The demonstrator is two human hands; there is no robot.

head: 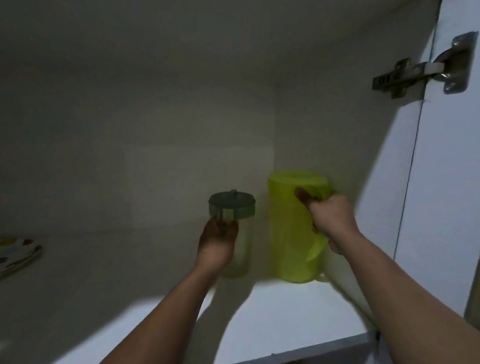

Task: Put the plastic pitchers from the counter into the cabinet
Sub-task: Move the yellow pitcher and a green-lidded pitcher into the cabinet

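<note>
cabinet shelf dim, blurred | left hand grips grey-lidded pitcher | right hand grips green pitcher

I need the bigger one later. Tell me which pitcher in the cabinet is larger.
The yellow-green pitcher, held by the right hand near the cabinet's right wall. The clear pitcher with the grey lid, in the left hand, is slimmer and shorter.
</note>
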